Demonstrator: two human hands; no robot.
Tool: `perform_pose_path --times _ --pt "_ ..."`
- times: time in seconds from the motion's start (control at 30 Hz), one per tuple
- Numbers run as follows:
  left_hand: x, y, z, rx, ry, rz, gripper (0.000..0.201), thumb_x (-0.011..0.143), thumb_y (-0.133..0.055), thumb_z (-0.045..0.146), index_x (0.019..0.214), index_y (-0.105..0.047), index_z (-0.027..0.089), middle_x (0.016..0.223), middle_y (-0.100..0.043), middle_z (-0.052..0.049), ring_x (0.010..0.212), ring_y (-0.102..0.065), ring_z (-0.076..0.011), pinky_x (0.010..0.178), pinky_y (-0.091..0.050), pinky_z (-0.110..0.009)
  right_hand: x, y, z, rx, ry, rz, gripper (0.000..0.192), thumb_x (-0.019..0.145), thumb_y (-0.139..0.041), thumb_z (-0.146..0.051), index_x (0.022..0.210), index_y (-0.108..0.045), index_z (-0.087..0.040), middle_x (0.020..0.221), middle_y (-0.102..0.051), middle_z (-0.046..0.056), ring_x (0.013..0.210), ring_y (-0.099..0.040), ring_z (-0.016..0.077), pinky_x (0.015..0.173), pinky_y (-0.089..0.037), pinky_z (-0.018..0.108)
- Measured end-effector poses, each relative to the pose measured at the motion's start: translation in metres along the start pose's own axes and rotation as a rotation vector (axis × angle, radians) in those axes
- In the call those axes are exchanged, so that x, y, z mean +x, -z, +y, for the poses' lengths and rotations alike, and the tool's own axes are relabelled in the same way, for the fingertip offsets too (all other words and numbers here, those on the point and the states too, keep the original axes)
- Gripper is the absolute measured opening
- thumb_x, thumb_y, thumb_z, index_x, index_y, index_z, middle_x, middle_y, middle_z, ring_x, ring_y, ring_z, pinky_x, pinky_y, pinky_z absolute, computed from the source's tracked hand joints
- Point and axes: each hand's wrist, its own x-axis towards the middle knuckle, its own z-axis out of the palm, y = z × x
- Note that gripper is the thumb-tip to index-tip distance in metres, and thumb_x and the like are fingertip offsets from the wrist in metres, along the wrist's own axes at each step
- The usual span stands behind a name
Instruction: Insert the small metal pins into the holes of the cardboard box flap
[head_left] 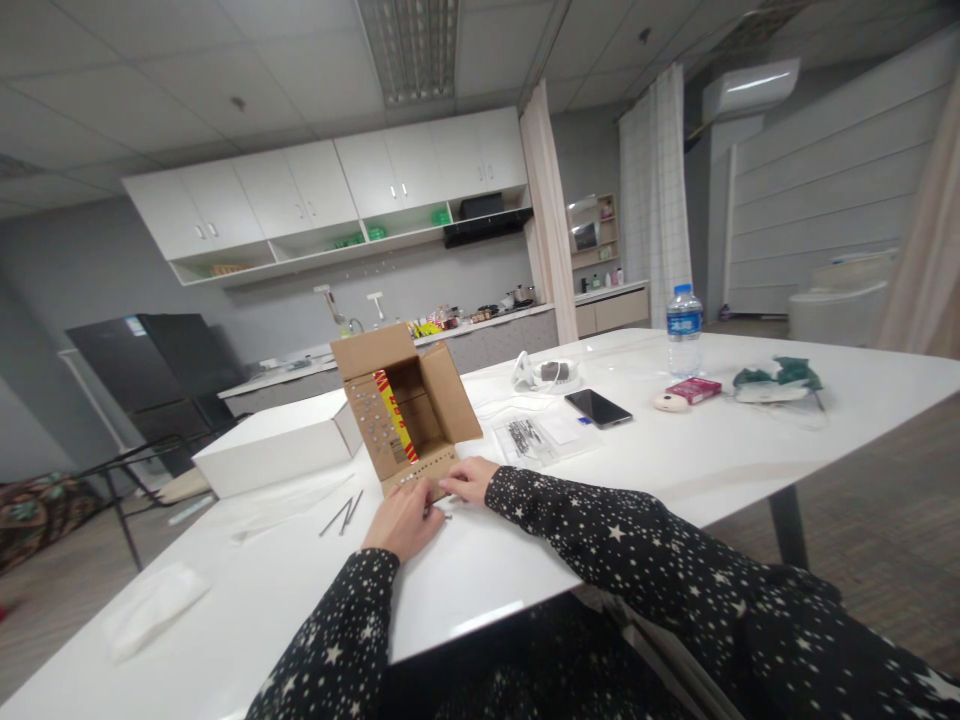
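An open cardboard box point(390, 430) with red-and-yellow tape stands on the white table, its opening facing me and its flaps spread. Small pale round dots cover its left flap, and a row of holes or dots runs along the lower flap point(424, 470). My left hand point(405, 518) rests at the lower flap's front edge, fingers curled; what they hold is hidden. Close by on the right, my right hand point(471, 480) touches the same flap with its fingers drawn together. Its fingertips are too small to make out. Several long grey nail-like rods point(346, 514) lie left of my left hand.
Behind the left side is a white box point(277, 445). To the right lie a clear plastic case with small dark pieces point(529, 438), a phone point(598, 407), a water bottle point(683, 330), a pink packet point(691, 390) and a green-and-white bundle point(778, 380). Crumpled white wrapping point(154, 605) lies at front left.
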Motion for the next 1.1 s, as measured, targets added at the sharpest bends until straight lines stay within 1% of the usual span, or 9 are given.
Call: perform_pose_path --times 0.17,0.37,0.53,0.7,0.83,1.1 --pt "0.000 0.000 0.000 -0.007 0.014 0.015 0.005 0.074 -0.046 0.023 0.077 -0.046 0.019 0.077 -0.061 -0.004 0.077 -0.057 -0.0196 0.076 -0.038 -0.032 0.000 0.000 0.000 0.008 -0.006 -0.007 0.034 0.083 -0.049 -0.040 0.068 -0.065 -0.014 0.052 -0.055 -0.001 0.051 -0.046 0.0094 0.050 -0.030 0.022" --pt "0.000 0.002 0.002 -0.019 0.023 0.021 0.006 0.076 -0.044 0.024 0.075 -0.046 0.019 0.074 -0.060 -0.003 0.075 -0.057 -0.0191 0.073 -0.038 -0.031 0.001 -0.001 0.003 0.024 0.021 -0.002 0.034 0.084 -0.048 -0.039 0.073 -0.068 -0.014 0.053 -0.056 -0.001 0.054 -0.048 0.0096 0.051 -0.031 0.021" --pt "0.001 0.002 0.001 -0.025 0.043 0.037 0.004 0.076 -0.044 0.023 0.075 -0.046 0.019 0.072 -0.059 -0.002 0.073 -0.057 -0.0183 0.069 -0.039 -0.029 0.001 -0.002 0.003 0.013 0.007 -0.001 0.036 0.084 -0.047 -0.041 0.073 -0.068 -0.014 0.052 -0.056 -0.001 0.053 -0.048 0.0098 0.051 -0.031 0.022" --pt "0.002 -0.002 -0.005 -0.055 0.044 0.118 0.005 0.077 -0.043 0.024 0.075 -0.046 0.020 0.071 -0.060 -0.002 0.072 -0.058 -0.0179 0.069 -0.040 -0.029 0.002 -0.002 0.004 0.025 0.018 -0.003 0.036 0.085 -0.047 -0.041 0.073 -0.068 -0.015 0.052 -0.056 -0.001 0.053 -0.048 0.0098 0.052 -0.032 0.022" --pt "0.002 -0.004 -0.008 -0.059 0.037 0.194 0.005 0.078 -0.044 0.025 0.075 -0.045 0.020 0.073 -0.060 -0.003 0.073 -0.058 -0.0170 0.068 -0.040 -0.028 0.003 -0.003 0.006 0.022 -0.002 -0.001 0.035 0.084 -0.048 -0.042 0.074 -0.068 -0.015 0.053 -0.057 -0.001 0.053 -0.047 0.0098 0.052 -0.032 0.022" --pt "0.000 -0.001 -0.004 -0.024 0.089 0.271 0.006 0.078 -0.044 0.026 0.078 -0.045 0.021 0.074 -0.061 -0.002 0.073 -0.058 -0.0176 0.070 -0.041 -0.029 0.004 -0.006 0.008 0.008 -0.012 0.004 0.037 0.083 -0.047 -0.043 0.073 -0.068 -0.015 0.053 -0.057 -0.001 0.051 -0.047 0.0092 0.051 -0.032 0.021"
